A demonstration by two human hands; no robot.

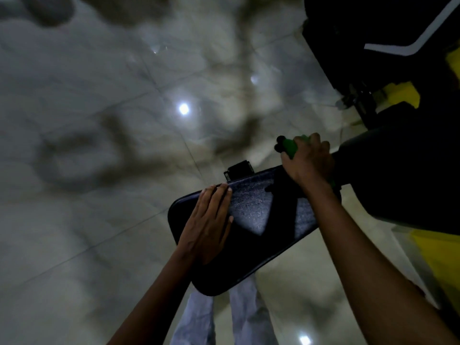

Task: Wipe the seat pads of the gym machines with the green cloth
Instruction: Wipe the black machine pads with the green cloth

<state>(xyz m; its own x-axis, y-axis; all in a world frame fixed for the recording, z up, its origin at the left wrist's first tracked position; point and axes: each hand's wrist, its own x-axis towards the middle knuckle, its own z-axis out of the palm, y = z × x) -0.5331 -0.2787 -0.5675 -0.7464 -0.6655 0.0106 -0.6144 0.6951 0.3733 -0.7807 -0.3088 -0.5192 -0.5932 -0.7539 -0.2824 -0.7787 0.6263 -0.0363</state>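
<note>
A black padded seat (258,215) of a gym machine lies tilted below me, its surface speckled and shiny. My left hand (209,220) rests flat on its left part with the fingers straight. My right hand (307,158) is at the pad's far right end and grips a bunched green cloth (290,146), which sticks out to the left of the fingers. A second dark pad (398,175) rises to the right of that hand.
The machine's black and yellow frame (398,95) fills the right side. A glossy pale tiled floor (99,120) with light reflections spreads to the left and beyond. My legs in light trousers (246,317) stand just under the seat.
</note>
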